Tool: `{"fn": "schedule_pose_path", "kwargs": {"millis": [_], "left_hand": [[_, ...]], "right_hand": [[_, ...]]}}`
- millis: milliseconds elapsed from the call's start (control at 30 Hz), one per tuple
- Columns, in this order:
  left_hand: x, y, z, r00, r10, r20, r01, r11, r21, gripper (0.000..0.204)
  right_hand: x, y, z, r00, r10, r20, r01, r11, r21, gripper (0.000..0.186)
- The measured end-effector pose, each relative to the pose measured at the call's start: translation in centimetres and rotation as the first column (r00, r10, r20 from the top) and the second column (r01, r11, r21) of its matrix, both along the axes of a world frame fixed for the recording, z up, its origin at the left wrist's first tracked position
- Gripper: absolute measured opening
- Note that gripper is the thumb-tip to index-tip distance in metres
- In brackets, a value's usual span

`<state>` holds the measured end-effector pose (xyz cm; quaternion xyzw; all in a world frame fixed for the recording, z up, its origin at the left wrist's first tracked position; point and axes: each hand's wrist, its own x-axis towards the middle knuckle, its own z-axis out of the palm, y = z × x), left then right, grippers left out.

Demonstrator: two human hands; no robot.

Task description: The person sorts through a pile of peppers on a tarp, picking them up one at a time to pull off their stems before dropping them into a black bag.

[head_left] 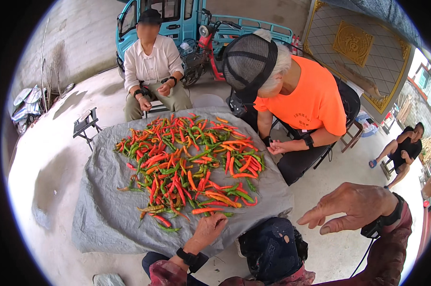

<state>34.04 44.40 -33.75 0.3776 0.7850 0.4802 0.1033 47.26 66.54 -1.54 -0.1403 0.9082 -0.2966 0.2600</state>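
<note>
A large heap of chili peppers [177,162], red, orange and green, lies spread over a grey cloth [106,209] on a table. At the near edge of the heap is my left hand [207,232], with its fingers curled together beside an orange-red chili pepper [207,210]. What those fingers hold, if anything, is hidden. My right hand [356,206] is raised off to the right of the table, away from the peppers. Its fingers stretch out to the left with the thumb apart, and nothing shows in them.
Across the table sits a person in a light shirt [153,64]. Another in an orange shirt [303,97] leans in at the right. A small black stool [86,125] stands left. Behind are a blue three-wheeled vehicle [189,21] and, far right, a seated person in black [406,148].
</note>
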Motion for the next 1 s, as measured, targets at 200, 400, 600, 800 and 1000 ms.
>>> {"fn": "schedule_pose_path", "kwargs": {"millis": [200, 400, 600, 800, 1000], "left_hand": [[-0.5, 1.6, 1.7, 0.997, -0.073, -0.017, 0.074, 0.993, 0.091, 0.008], [-1.3, 0.0, 0.4, 0.993, -0.015, -0.115, 0.020, 0.999, 0.042, 0.012], [-0.9, 1.0, 0.3, 0.983, 0.050, -0.176, -0.088, 0.972, -0.217, 0.015], [-1.6, 2.3, -0.2, 0.913, -0.070, -0.401, -0.016, 0.978, -0.208, 0.021], [-2.6, 2.4, 0.5, 0.871, -0.024, -0.491, -0.114, 0.961, -0.250, 0.025]], "right_hand": [[-7.9, -2.3, -9.1, 0.991, 0.039, -0.131, -0.083, 0.931, -0.355, 0.037], [-13.3, -7.1, -24.8, 0.932, -0.356, 0.070, 0.268, 0.547, -0.793, 0.028], [-13.3, -6.4, -28.6, 0.719, -0.414, 0.558, 0.610, -0.010, -0.793, 0.016], [-13.4, 1.2, -27.3, 0.629, -0.718, 0.299, 0.494, 0.072, -0.866, 0.014], [-13.5, 2.3, -29.4, 0.648, -0.717, -0.258, 0.456, 0.636, -0.623, 0.017]]}}
